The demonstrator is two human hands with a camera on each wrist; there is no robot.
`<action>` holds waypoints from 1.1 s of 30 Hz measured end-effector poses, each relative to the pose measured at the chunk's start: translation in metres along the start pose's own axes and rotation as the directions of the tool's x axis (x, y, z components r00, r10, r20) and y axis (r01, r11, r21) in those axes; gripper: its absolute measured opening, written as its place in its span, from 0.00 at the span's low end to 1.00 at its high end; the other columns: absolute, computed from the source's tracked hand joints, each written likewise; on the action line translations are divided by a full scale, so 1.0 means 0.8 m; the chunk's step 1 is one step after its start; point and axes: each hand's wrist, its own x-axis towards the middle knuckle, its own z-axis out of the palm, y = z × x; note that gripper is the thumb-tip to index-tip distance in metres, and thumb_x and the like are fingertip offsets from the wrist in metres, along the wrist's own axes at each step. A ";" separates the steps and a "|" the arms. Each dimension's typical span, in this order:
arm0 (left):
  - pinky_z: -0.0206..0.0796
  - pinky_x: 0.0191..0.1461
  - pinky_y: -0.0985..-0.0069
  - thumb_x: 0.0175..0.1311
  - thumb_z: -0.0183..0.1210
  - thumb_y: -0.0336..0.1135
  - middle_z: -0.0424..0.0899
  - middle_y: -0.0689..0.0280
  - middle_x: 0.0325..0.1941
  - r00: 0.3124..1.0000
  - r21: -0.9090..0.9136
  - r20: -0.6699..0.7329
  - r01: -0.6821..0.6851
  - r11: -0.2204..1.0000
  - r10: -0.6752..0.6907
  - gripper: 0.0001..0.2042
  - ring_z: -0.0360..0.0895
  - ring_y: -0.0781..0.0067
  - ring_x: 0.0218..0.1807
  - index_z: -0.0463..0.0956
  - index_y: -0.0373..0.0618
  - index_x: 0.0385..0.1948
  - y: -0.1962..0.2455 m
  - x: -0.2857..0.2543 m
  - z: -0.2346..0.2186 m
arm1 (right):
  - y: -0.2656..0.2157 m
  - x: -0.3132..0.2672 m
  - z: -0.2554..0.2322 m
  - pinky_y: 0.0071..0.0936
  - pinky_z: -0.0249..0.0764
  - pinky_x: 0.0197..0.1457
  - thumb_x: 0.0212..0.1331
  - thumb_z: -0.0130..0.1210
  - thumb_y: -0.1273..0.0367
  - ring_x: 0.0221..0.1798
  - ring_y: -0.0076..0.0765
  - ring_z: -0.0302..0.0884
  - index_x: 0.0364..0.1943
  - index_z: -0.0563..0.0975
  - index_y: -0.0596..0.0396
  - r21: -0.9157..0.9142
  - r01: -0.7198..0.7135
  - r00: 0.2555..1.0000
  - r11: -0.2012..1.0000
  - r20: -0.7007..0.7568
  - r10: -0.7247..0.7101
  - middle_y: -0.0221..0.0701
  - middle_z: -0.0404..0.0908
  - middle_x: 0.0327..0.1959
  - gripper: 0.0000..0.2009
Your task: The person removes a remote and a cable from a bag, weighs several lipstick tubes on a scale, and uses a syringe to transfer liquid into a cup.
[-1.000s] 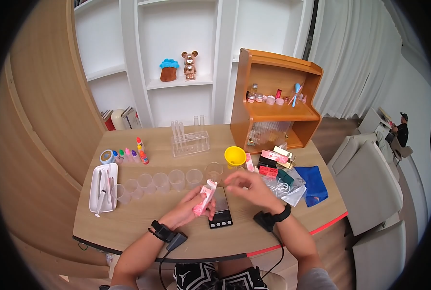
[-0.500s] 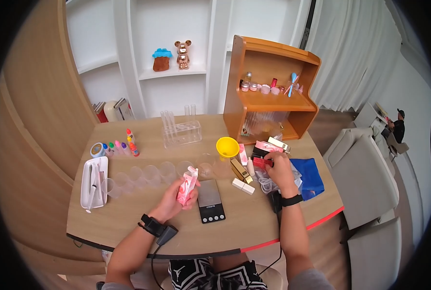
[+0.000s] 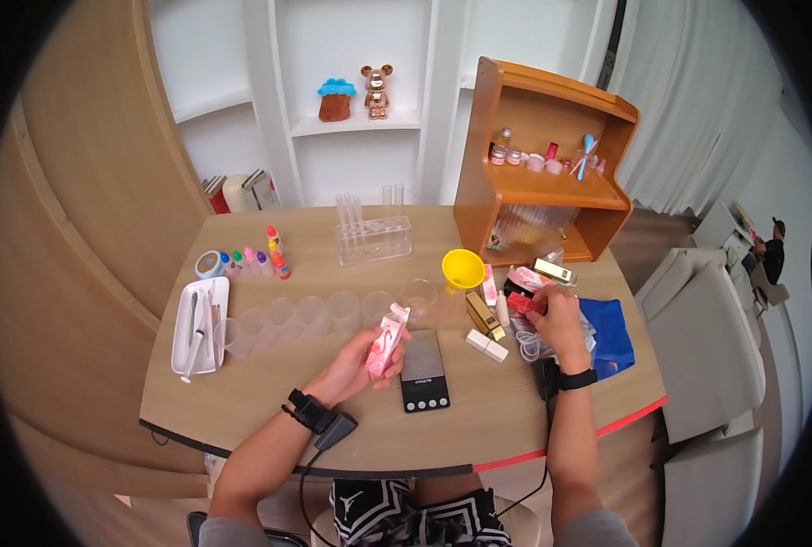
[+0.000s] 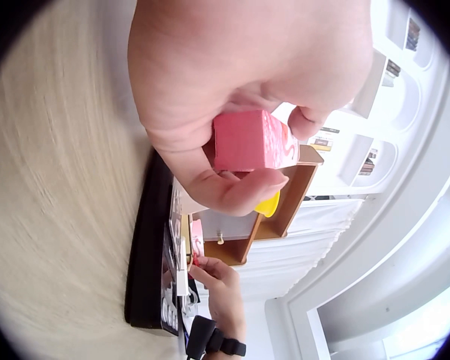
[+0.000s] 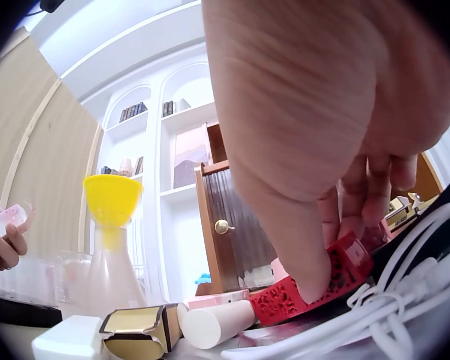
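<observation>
My left hand (image 3: 349, 369) grips a small pink-and-white carton (image 3: 385, 346) upright, its top flap raised. From the left wrist view, the thumb and fingers wrap round the carton's pink end (image 4: 238, 142). Over at the right-hand pile, my right hand (image 3: 563, 321) pinches a red patterned box (image 5: 280, 301), thumb on its near face and fingers behind. A white tube (image 3: 486, 345), a gold box (image 3: 484, 315) and a pale cylindrical tube (image 5: 208, 324) lie just left of that hand. Between the hands sits a black digital scale (image 3: 424, 378).
A yellow funnel (image 3: 462, 269) tops a translucent vessel (image 5: 109, 270). Clear cups (image 3: 343, 312) stand in a row, with a test-tube rack (image 3: 374, 242) behind. On the left are a white tray (image 3: 185, 351) and small coloured bottles (image 3: 262, 264). White cable (image 3: 529, 345) and blue cloth (image 3: 611, 333) lie right.
My right hand has left the carton's raised flap and travelled right to the pile, where it takes the red box. My left hand keeps hold of the carton.
</observation>
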 end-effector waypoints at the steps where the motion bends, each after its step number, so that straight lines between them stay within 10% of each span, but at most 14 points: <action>1: 0.58 0.24 0.77 0.77 0.40 0.52 0.71 0.66 0.34 1.000 0.005 0.014 -0.008 1.000 0.008 0.23 0.68 0.74 0.29 0.70 0.42 0.55 0.000 0.000 -0.001 | -0.001 0.000 -0.002 0.48 0.74 0.54 0.39 0.72 0.74 0.48 0.57 0.79 0.34 0.80 0.58 -0.011 0.024 0.999 1.000 -0.028 -0.024 0.45 0.83 0.39 0.15; 7: 0.57 0.21 0.78 0.77 0.42 0.52 0.72 0.67 0.34 1.000 0.051 0.006 -0.014 0.999 0.014 0.22 0.68 0.76 0.26 0.70 0.42 0.56 0.004 0.000 0.001 | -0.031 0.006 -0.022 0.44 0.77 0.43 0.48 0.68 0.73 0.37 0.56 0.81 0.37 0.80 0.61 0.182 -0.072 0.997 0.981 -0.015 0.076 0.45 0.85 0.34 0.12; 14: 0.55 0.19 0.80 0.79 0.41 0.51 0.72 0.68 0.30 1.000 0.089 0.006 0.008 0.996 -0.009 0.22 0.66 0.79 0.20 0.70 0.42 0.55 0.006 -0.002 0.006 | -0.069 0.002 -0.035 0.24 0.72 0.34 0.59 0.65 0.74 0.31 0.21 0.76 0.41 0.84 0.60 0.476 0.035 0.955 0.879 -0.274 0.110 0.34 0.86 0.34 0.08; 16: 0.53 0.18 0.81 0.80 0.42 0.51 0.73 0.68 0.29 0.998 0.160 -0.029 0.057 0.985 -0.053 0.21 0.67 0.79 0.20 0.70 0.42 0.56 0.008 -0.001 0.009 | -0.090 -0.006 -0.042 0.23 0.74 0.35 0.62 0.62 0.77 0.34 0.23 0.79 0.46 0.82 0.61 0.937 -0.013 0.999 0.349 -0.002 0.044 0.33 0.86 0.39 0.10; 20: 0.55 0.18 0.82 0.81 0.44 0.50 0.74 0.70 0.28 0.998 0.201 -0.018 0.068 0.977 -0.065 0.19 0.69 0.82 0.21 0.71 0.44 0.56 0.006 -0.004 0.015 | -0.113 -0.025 -0.023 0.26 0.83 0.46 0.63 0.61 0.80 0.42 0.30 0.86 0.52 0.79 0.65 0.953 -0.220 0.905 0.209 0.279 -0.322 0.38 0.86 0.46 0.14; 33: 0.47 0.17 0.88 0.82 0.45 0.47 0.68 0.77 0.26 0.993 0.314 0.044 0.092 0.945 -0.111 0.18 0.61 0.91 0.18 0.71 0.42 0.59 0.011 -0.008 0.021 | -0.146 -0.038 0.014 0.27 0.83 0.52 0.62 0.62 0.81 0.45 0.32 0.87 0.55 0.76 0.68 0.941 -0.204 0.952 0.271 0.256 -0.170 0.41 0.87 0.46 0.17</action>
